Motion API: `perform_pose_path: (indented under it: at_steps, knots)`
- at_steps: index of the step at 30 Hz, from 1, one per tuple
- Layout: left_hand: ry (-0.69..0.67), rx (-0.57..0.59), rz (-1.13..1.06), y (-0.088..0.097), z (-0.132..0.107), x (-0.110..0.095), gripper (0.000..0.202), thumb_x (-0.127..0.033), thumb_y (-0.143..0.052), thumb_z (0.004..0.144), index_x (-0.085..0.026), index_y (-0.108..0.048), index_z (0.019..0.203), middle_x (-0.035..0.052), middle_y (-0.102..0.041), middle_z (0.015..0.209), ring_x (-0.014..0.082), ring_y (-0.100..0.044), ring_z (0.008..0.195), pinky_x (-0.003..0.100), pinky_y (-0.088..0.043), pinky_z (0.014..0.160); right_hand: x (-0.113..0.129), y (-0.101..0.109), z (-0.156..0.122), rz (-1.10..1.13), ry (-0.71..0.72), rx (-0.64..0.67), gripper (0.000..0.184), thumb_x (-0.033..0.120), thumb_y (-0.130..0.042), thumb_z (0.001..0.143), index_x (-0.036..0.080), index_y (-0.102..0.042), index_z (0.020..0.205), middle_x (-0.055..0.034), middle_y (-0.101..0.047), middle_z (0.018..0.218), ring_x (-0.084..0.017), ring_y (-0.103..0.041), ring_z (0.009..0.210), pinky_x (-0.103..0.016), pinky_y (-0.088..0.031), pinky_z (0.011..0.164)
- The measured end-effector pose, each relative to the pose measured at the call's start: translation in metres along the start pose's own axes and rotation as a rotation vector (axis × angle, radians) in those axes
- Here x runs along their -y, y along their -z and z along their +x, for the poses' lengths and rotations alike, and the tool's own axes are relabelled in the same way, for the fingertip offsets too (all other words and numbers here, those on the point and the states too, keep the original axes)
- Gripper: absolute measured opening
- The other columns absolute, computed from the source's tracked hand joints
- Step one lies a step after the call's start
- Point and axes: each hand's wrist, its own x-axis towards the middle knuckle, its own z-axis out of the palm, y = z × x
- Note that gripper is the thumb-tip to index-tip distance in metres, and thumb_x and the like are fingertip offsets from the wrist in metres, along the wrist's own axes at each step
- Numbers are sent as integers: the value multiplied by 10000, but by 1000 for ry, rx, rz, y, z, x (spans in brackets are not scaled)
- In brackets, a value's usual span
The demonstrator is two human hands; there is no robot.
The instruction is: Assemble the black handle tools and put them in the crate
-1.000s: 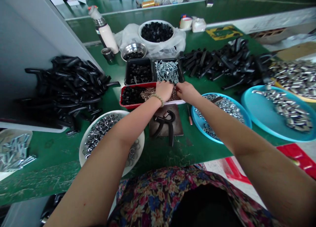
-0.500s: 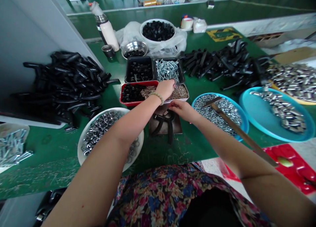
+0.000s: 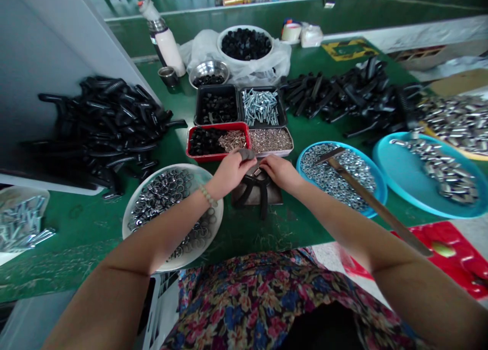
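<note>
My left hand [image 3: 232, 173], with grey covering on some fingers and a beaded bracelet at the wrist, is closed in a pinch beside the black part. What its fingertips hold is too small to make out. My right hand [image 3: 281, 172] has its fingers closed at the top of a black two-legged part [image 3: 263, 200], steadying it. A small shiny metal piece [image 3: 257, 171] shows on that part between the hands. Under it lies a flat metal plate [image 3: 275, 197]. Just beyond the hands stand a red tray [image 3: 217, 157] of black pieces and copper-coloured pins and a pale tray [image 3: 271, 153] of small fasteners.
A white bowl [image 3: 127, 223] of metal rings is at left. Blue trays [image 3: 381, 200] of metal parts and a hammer [image 3: 366, 200] lie at right. Black handles [image 3: 110, 121] are heaped on both sides. Behind are a screw tray [image 3: 284, 119] and a flask [image 3: 170, 50].
My left hand has come back from over the small-part trays, toward me and left, to the black part beside my right hand. My right hand stays at that part.
</note>
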Motion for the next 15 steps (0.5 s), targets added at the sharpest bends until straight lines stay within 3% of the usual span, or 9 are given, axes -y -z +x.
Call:
perform_pose_path:
  at_steps: [4, 8, 12, 15]
  knots:
    - [-30, 43, 199, -21, -40, 12, 166, -266, -527, 915, -151, -647, 911, 70, -612, 1022, 169, -590, 924, 300, -478, 897, 4, 1, -3, -242, 78, 46, 220, 211, -431, 959, 105, -623, 953, -125, -643, 901, -213, -608, 828, -313, -467, 724]
    - [-40, 58, 404, -35, -46, 16, 183, -292, -498, 929, -170, -631, 956, 70, -608, 1010, 187, -576, 941, 307, -476, 879, 6, 6, -7, -364, 139, 131, 263, 167, -381, 957, 91, -632, 957, -144, -634, 919, -210, -599, 768, -311, -453, 650]
    - [-57, 63, 531, -35, -43, 12, 222, -302, -479, 939, -142, -632, 949, 91, -602, 990, 194, -579, 923, 309, -476, 848, 7, 10, -13, -289, 188, 171, 301, 150, -359, 953, 79, -627, 1071, -164, -637, 1020, -217, -619, 848, -327, -499, 715]
    - [-54, 81, 599, -33, -43, 6, 258, -311, -457, 948, -124, -634, 959, 108, -602, 995, 201, -585, 916, 314, -476, 832, 8, 11, -15, -83, 128, 118, 314, 174, -386, 948, 98, -616, 1149, -168, -629, 1122, -228, -616, 988, -377, -515, 855]
